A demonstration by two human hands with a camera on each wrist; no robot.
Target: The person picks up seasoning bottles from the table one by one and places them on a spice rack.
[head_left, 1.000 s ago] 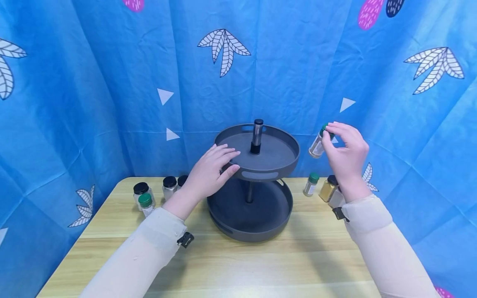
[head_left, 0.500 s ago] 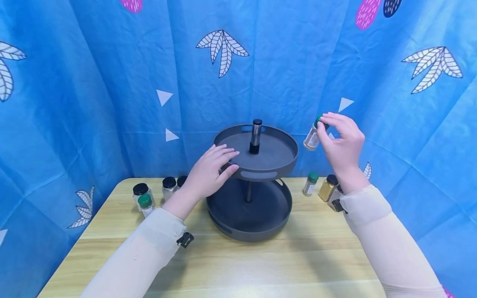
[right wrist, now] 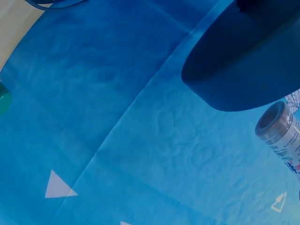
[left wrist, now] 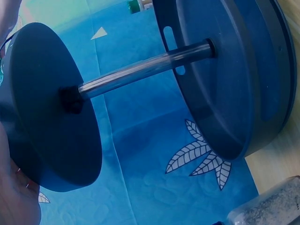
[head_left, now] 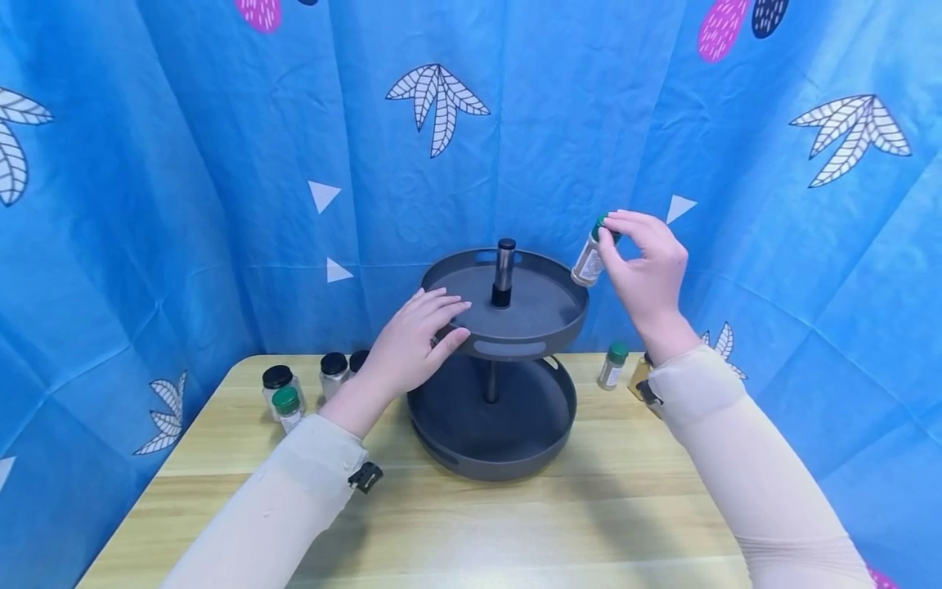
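Towards two o'clock of the upper tray (head_left: 540, 315), a spice jar (head_left: 588, 264) is pinched by its cap (head_left: 599, 228) in the right hand (head_left: 649, 266), presumably freeing its base (right wrist: 280, 129); towards eight, the two-tier rack (head_left: 491, 380) is apparently steadied by the left hand (head_left: 410, 339), fingers straight.

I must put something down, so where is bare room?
Bare: the table between both sleeves, before the stand; the upper tray around its post, right of the left hand. Crowded: the table's back left, with jars, back right, with bottles.
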